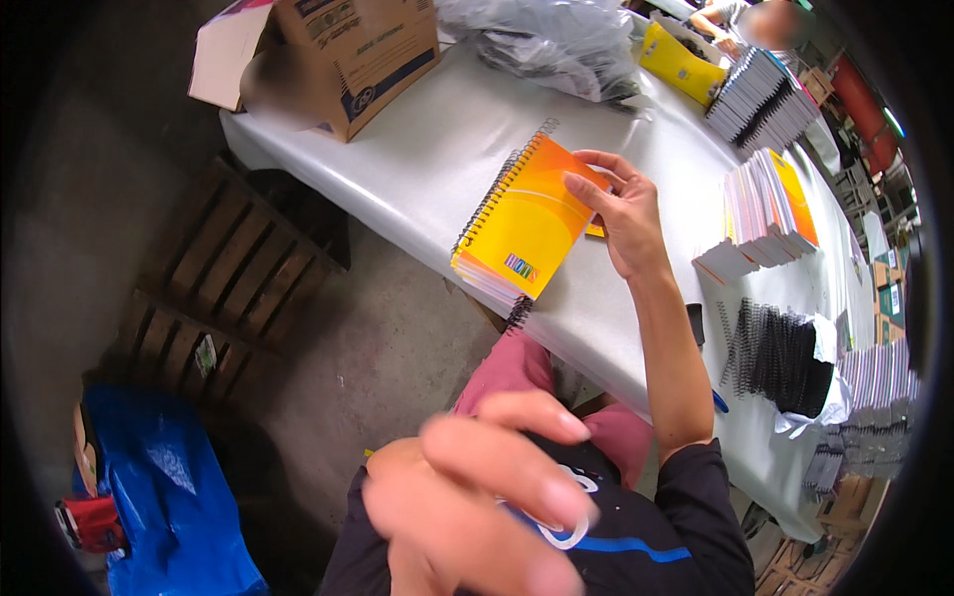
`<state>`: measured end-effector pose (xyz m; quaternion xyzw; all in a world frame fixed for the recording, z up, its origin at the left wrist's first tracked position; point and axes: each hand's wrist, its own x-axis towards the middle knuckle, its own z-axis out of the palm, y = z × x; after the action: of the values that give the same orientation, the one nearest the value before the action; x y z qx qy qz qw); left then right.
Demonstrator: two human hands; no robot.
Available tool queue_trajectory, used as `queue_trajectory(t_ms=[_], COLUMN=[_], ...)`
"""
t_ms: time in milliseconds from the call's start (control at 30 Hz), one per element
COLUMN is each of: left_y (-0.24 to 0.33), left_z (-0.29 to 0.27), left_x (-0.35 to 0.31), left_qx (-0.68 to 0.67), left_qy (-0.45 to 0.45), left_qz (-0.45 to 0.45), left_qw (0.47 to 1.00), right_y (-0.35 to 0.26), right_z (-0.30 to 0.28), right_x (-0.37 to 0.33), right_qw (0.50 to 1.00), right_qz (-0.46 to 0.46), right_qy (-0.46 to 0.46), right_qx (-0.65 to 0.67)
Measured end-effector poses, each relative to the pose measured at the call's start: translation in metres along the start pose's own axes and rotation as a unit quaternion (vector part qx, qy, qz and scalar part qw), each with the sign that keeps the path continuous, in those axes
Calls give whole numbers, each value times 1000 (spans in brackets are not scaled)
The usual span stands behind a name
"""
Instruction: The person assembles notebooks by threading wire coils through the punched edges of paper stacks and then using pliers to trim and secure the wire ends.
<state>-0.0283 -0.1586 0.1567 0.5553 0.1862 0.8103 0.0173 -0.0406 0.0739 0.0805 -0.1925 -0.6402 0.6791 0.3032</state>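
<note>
A yellow and orange spiral notebook (532, 214) stands tilted at the near edge of the white table. My right hand (626, 204) grips its right edge between thumb and fingers. A black coil (487, 204) runs along the notebook's left edge, and loose coil ends stick out past its top and bottom corners. Close to the camera, my left hand (487, 487) is raised and blurred, its fingers loosely bent and apart. I see nothing in it. Part of another yellow item (596, 229) shows behind the notebook, mostly hidden.
A stack of notebooks (760, 214) stands at right, near a heap of black coils (780, 360). Further back are bound books (763, 99), a yellow packet (681, 63), clear plastic (556, 45) and a cardboard box (363, 60). Another person (730, 25) sits at far right. Wooden pallets (219, 268) lie left.
</note>
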Motion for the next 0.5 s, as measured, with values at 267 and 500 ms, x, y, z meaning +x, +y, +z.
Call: queue_trajectory(t_ms=[267, 500], left_y=[11, 22], left_z=[21, 9], left_x=[-24, -7], left_qx=[149, 14], left_qy=[195, 86], left_qz=[-32, -84], left_qw=[969, 993], right_y=[27, 27], right_z=[19, 19], right_x=[17, 9], right_qw=[913, 886], right_qz=[-112, -125], right_qy=[-37, 11], right_qx=[-391, -447])
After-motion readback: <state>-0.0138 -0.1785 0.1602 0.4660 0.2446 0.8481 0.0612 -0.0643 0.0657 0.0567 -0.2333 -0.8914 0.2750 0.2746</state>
